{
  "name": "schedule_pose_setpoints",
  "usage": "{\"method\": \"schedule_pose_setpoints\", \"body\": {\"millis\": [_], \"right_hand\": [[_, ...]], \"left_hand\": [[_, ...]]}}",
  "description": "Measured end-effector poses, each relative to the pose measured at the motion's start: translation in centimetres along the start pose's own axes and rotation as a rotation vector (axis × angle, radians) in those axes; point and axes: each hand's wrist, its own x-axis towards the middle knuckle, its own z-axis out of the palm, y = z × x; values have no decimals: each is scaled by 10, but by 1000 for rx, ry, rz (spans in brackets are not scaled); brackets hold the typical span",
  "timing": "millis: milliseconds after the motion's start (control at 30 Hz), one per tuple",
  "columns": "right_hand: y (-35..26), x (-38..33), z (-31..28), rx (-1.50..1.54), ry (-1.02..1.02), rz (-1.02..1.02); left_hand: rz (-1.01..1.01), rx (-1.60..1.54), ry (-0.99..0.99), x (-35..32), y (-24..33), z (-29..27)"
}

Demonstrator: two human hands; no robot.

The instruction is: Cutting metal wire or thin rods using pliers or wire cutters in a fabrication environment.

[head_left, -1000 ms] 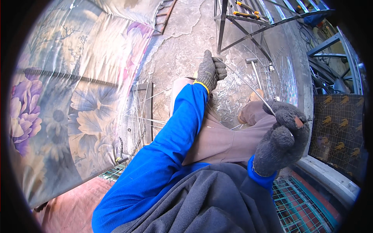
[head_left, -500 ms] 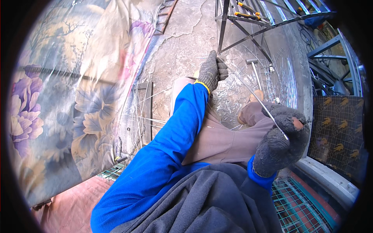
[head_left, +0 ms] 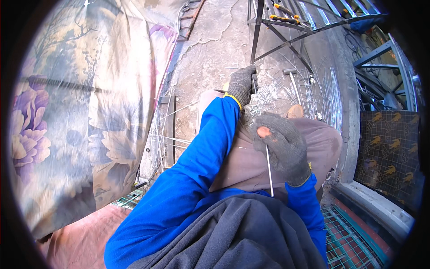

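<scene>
My left hand [head_left: 242, 85], in a grey knit glove with a yellow cuff edge, is closed with its fingers curled round the far part of a thin metal rod [head_left: 269, 172]. Closer to my body, my right hand [head_left: 283, 145] wears the same kind of glove, torn so that a bit of skin shows. It grips the rod too, and the near end sticks out below that hand toward my lap. Beyond my knees, many short cut metal pieces [head_left: 271, 92] lie scattered on the concrete floor. The rod's far tip is hard to make out.
A hammer [head_left: 293, 83] lies beyond the right hand. Pliers with yellow and black handles [head_left: 285, 19] rest on a dark metal stand [head_left: 286, 44]. Long thin rods [head_left: 332, 101] lie at the right. A flowered cloth [head_left: 118, 121] hangs at the left. Green wire mesh [head_left: 351, 233] sits lower right.
My right hand has swung left and inward over my lap, turning the rod from a slant to nearly in line with my body. The left hand has stayed nearly in place.
</scene>
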Motion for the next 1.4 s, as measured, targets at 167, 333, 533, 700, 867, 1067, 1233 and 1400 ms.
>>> {"method": "schedule_pose_setpoints", "body": {"millis": [167,333,533,700,867,1067,1233,1400], "right_hand": [[10,-17,16,45,89,107],[8,-27,17,-145,68,98],[6,-24,19,-91,32,16],[5,-24,15,-122,-6,37],[4,-26,12,-119,13,96],[3,-13,4,-95,28,126],[-6,-20,-1,1113,259,1050],[4,-43,-15,773,-4,1045]], "left_hand": [[62,-197,-32,-2,2,-2],[40,-248,-56,-5,6,1],[9,-259,-102,-5,6,-4],[28,-153,-70,-6,4,-6],[42,43,25,-10,5,2],[74,-202,-28,1,11,-7],[181,-407,-283,-9,19,-5],[232,-445,-514,-34,37,3]]}}
